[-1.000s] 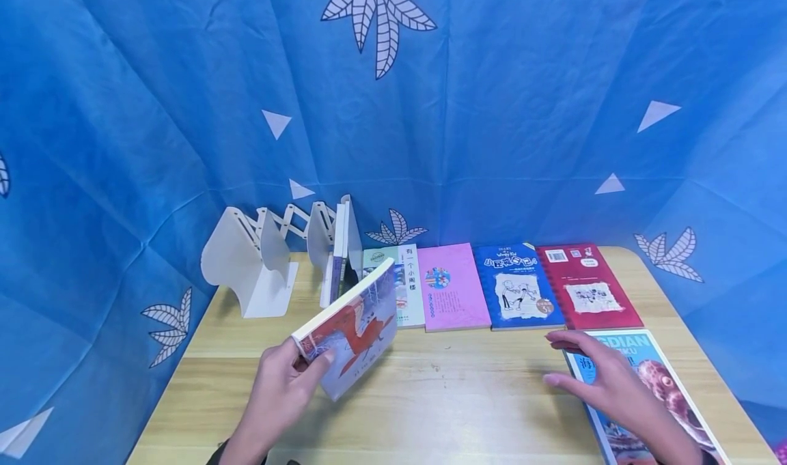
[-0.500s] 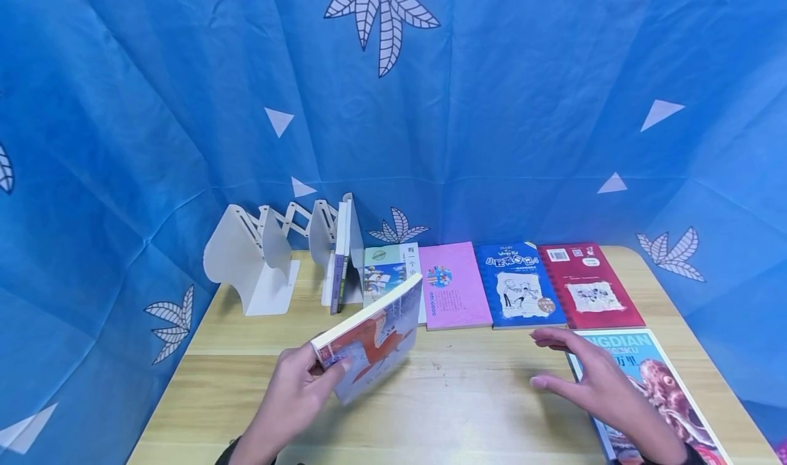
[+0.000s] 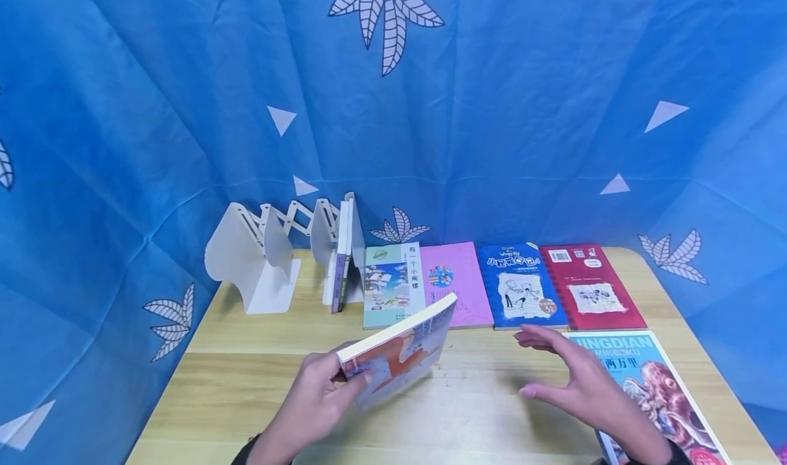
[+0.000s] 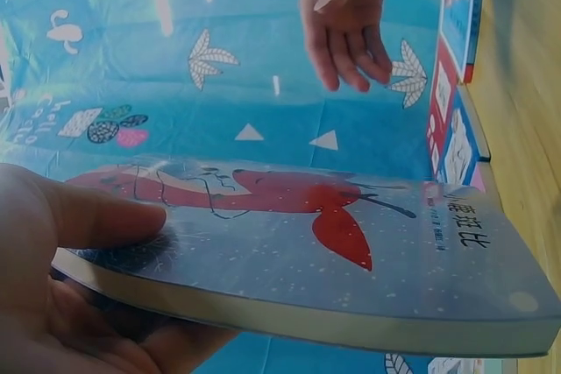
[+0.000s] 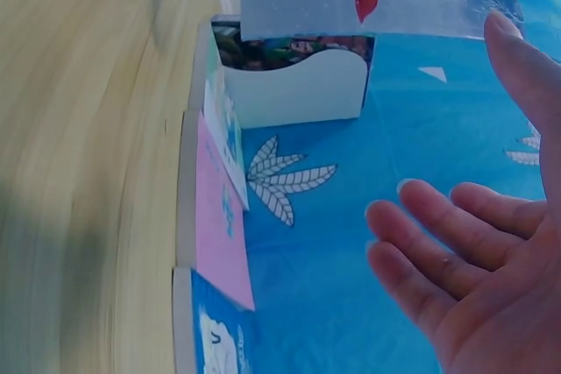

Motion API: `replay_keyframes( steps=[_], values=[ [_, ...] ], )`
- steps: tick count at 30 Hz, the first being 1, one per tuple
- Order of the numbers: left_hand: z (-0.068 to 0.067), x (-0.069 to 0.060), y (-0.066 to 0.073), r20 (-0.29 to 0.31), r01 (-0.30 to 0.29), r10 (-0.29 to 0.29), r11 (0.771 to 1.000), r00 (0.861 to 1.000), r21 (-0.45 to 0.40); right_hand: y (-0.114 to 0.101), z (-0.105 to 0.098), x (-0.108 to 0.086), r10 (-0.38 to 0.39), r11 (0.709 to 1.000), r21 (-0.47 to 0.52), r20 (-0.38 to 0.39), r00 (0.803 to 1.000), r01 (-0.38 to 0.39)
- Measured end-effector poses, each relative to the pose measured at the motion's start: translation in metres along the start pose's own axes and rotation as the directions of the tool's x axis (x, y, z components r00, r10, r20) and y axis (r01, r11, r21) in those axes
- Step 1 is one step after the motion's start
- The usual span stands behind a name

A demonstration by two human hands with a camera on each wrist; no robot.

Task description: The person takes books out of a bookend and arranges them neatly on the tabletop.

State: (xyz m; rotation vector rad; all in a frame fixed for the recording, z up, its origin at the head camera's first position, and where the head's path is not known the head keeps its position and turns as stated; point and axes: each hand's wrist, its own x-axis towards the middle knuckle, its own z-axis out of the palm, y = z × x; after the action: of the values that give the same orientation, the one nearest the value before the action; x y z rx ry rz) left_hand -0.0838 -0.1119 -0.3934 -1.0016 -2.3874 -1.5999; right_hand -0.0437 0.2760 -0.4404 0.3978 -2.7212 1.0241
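Observation:
A grey-blue paperback book with a red deer on its cover (image 3: 402, 356) is tilted above the table, gripped along one edge by my left hand (image 3: 322, 390). In the left wrist view, the thumb lies across the deer cover (image 4: 342, 234) and the other fingers are underneath. My right hand (image 3: 581, 383) hovers to the right, holding nothing, thumb apart from the relaxed fingers. It is over the edge of a book with an octopus cover (image 3: 667, 403). The right wrist view shows the palm and spread fingers of this hand (image 5: 473, 260), apart from the deer book.
A white expandable bookend (image 3: 270, 291) stands at the back left, with a few upright books (image 3: 342, 257) in its right end. A green book (image 3: 387, 287), a pink book (image 3: 455, 274), a blue book (image 3: 521, 287) and a red book (image 3: 593, 291) lie along the back edge.
My left hand has carried the deer book rightward and slightly down, toward the table's middle, uncovering the green book. My right hand has shifted a little left.

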Motion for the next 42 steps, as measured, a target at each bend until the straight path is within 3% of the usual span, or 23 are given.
replay_keyframes(
  steps=[6,13,20,30,36,42],
  values=[
    [0.005,-0.001,-0.002,0.024,-0.017,0.018,0.999,1.0,-0.034,-0.005,0.002,0.002,-0.027,0.999,0.036,0.02,0.999,0.026],
    [0.01,-0.002,-0.001,0.064,-0.042,0.047,0.996,0.997,-0.076,-0.01,0.007,0.004,-0.132,0.987,0.099,0.038,0.99,0.128],
    [0.013,-0.001,0.002,0.104,-0.007,0.018,0.994,0.994,-0.107,-0.014,0.012,0.006,-0.232,0.953,0.214,0.068,0.97,0.213],
    [0.015,0.003,0.004,0.157,0.005,0.008,0.997,0.988,-0.082,-0.017,0.019,0.007,-0.275,0.927,0.285,0.08,0.958,0.242],
    [0.018,0.005,0.003,0.196,-0.021,0.042,0.994,0.98,-0.106,-0.021,0.022,0.007,-0.299,0.905,0.335,0.064,0.952,0.261],
    [0.02,0.007,0.003,0.218,-0.043,0.069,0.992,0.973,-0.121,-0.023,0.024,0.007,-0.337,0.895,0.32,0.026,0.941,0.312]
  ],
)
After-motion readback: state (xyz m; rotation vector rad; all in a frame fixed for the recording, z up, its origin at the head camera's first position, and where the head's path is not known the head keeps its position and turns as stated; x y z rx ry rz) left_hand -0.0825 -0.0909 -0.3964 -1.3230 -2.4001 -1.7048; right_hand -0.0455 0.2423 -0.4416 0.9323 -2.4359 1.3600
